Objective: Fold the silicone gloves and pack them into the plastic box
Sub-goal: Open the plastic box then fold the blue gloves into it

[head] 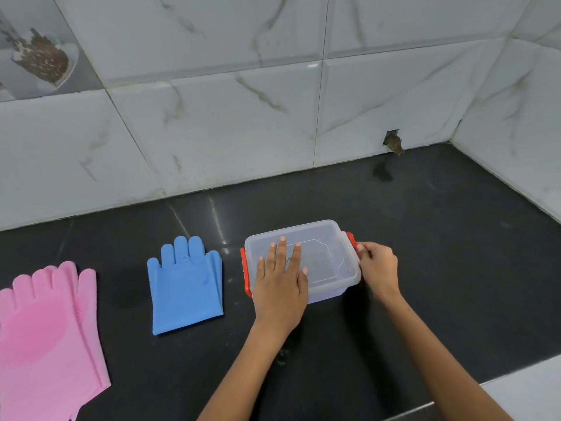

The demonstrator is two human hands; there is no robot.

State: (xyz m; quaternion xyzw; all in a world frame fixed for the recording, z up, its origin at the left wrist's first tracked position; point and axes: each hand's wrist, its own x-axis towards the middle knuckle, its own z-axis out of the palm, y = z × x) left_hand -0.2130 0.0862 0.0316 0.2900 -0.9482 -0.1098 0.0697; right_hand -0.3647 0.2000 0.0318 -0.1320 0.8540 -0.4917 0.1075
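Note:
A clear plastic box [331, 238] with its lid on and orange side clips stands on the black counter, centre. My left hand [280, 281] lies flat on the lid with straight fingers. My right hand [378, 267] pinches the orange clip [350, 238] at the box's right end. The left clip [245, 275] is down against the box. A blue silicone glove pair [185, 287] lies flat to the left of the box, fingers pointing away. Further left lie pink silicone gloves [48, 329], also flat, partly cut off by the frame edge.
The black counter [425, 268] meets a marble-tiled wall [243, 132] behind and on the right. A small broken hole [393, 142] sits in the wall at counter level, back right. The counter's front edge [501, 381] runs at lower right.

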